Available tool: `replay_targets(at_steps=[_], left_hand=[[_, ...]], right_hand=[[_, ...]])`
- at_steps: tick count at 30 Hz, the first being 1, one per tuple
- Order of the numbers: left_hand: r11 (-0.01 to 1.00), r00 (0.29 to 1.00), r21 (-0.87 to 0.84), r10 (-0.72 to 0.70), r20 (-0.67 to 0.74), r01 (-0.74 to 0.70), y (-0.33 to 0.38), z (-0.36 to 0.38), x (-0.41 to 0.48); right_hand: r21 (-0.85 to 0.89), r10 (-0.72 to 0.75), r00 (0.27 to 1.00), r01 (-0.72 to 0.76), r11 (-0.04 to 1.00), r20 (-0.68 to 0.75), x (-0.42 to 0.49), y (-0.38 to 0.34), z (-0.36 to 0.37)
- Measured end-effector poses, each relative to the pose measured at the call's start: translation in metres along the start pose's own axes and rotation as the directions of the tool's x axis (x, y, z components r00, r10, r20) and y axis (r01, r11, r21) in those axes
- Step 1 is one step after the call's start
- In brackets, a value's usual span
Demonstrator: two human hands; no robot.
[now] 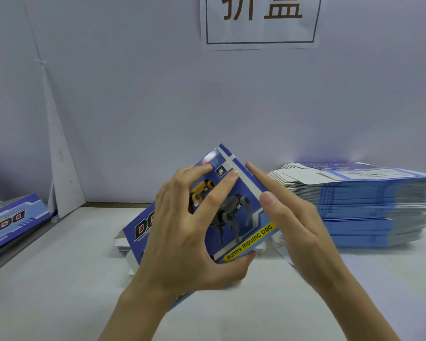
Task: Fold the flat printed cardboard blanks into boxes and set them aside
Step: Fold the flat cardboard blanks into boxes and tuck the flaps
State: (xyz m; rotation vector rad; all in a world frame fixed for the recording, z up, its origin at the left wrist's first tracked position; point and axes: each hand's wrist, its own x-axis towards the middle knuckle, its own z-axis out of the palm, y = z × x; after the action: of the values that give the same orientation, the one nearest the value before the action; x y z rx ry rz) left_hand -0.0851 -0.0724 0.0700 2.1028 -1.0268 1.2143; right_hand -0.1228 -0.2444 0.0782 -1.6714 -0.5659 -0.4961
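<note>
Above white table [59,279] centre: one blue printed blank [234,217], tilted, part-folded, between two hands. Left hand [182,230] grips it, fingers spread on the face, thumb under the lower edge. Right hand [293,217] presses the side flap, fingers straight. One tall stack of flat blanks [367,205] at right. One blue box [8,222] at far left.
</note>
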Motion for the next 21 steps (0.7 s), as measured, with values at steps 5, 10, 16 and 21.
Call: replay_targets(at_steps=[5, 10, 16, 21], left_hand=[[1.000, 1.000, -0.006, 0.023, -0.012, -0.023, -0.0021, -0.0014, 0.0008], [0.999, 0.999, 0.009, 0.034, 0.000, -0.034, -0.0075, -0.0042, 0.0002], [1.000, 0.999, -0.008, 0.031, 0.010, -0.031, -0.0062, -0.0058, 0.0007], [1.000, 0.999, -0.003, 0.024, 0.028, -0.024, -0.0069, -0.0062, 0.0003]], right_hand=[[-0.094, -0.029, 0.999, 0.031, 0.995, 0.026, 0.0003, 0.0016, -0.0001], [-0.096, -0.022, 0.997, 0.030, 0.995, 0.075, 0.0001, 0.0052, -0.0006], [0.088, 0.012, 0.994, -0.022, 0.996, 0.112, -0.0008, 0.0057, -0.0057], [0.041, 0.017, 0.993, -0.022, 0.999, 0.113, -0.0016, 0.0061, -0.0055]])
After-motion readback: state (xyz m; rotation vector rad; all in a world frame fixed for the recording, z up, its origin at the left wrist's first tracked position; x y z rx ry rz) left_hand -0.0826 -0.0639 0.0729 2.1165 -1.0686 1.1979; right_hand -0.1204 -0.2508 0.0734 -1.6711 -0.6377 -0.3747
